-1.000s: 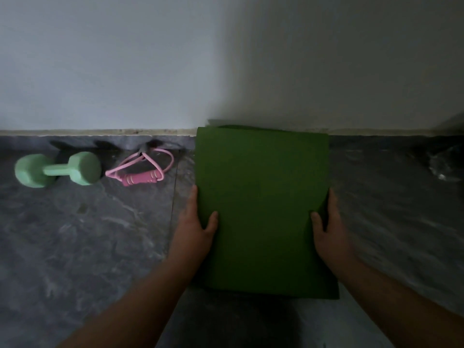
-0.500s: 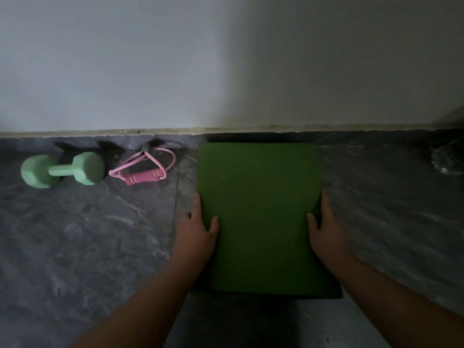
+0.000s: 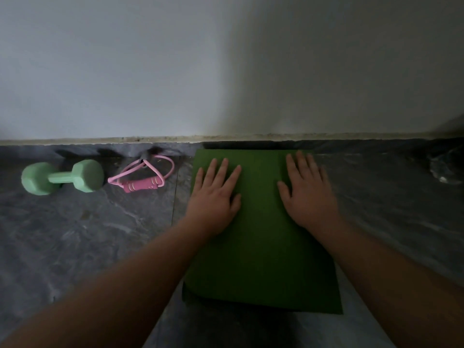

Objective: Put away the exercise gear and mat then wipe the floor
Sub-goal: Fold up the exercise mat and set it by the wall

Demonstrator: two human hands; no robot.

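A folded green mat (image 3: 261,252) lies flat on the dark marbled floor, its far edge close to the wall. My left hand (image 3: 216,197) rests palm down on the mat's far left part, fingers spread. My right hand (image 3: 307,189) lies flat on its far right part, fingers apart too. Neither hand grips anything. A mint green dumbbell (image 3: 62,177) lies on the floor at the left by the wall. Beside it, a pink resistance band (image 3: 141,175) with a padded handle sits between the dumbbell and the mat.
A pale wall (image 3: 226,71) with a low skirting strip runs across the back. Something clear and crumpled, like plastic (image 3: 445,169), lies at the far right by the wall. Grey stone floor (image 3: 75,234) stretches to the left and right of the mat.
Both hands let go of the mat's side edges and moved forward onto its top, now lying flat with fingers spread. The mat, which stood tilted against the wall, now lies flat on the floor.
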